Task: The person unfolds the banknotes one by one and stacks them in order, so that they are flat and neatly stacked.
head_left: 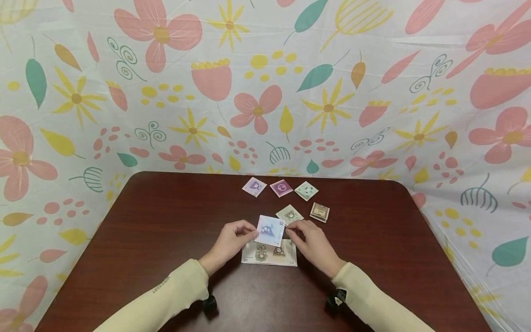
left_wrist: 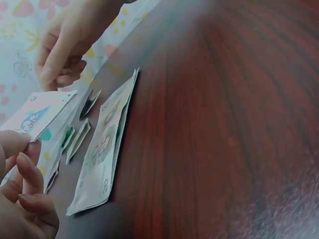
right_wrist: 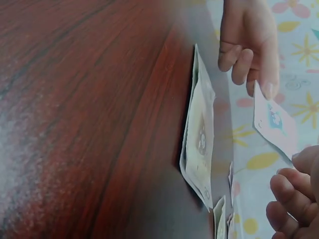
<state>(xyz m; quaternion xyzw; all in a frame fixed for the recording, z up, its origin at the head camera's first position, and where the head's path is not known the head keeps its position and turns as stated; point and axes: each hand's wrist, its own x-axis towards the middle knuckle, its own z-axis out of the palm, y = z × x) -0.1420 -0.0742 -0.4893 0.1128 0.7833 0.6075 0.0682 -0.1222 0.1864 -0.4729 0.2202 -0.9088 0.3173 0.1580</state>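
A small square folded paper note [head_left: 270, 230], white with a blue cartoon figure, is held up over the table. My left hand [head_left: 232, 242] pinches its left edge between thumb and forefinger. On the opposite side, my right hand [head_left: 313, 244] pinches the edge with thumb and fingertip, its other fingers curled in the right wrist view. Below lies a larger cream play banknote [head_left: 260, 259], folded double and printed with 20 and cartoon figures. The raised note overlaps its upper part in the head view. Its layers stand slightly apart in the left wrist view.
Behind the hands lie several folded squares: a cream one [head_left: 289, 213], a brown one [head_left: 320, 212], a lilac one [head_left: 254, 186], a purple one [head_left: 281, 188] and a green one [head_left: 306, 190]. The dark wooden table [head_left: 157, 221] backs onto a flowered cloth [head_left: 257, 60].
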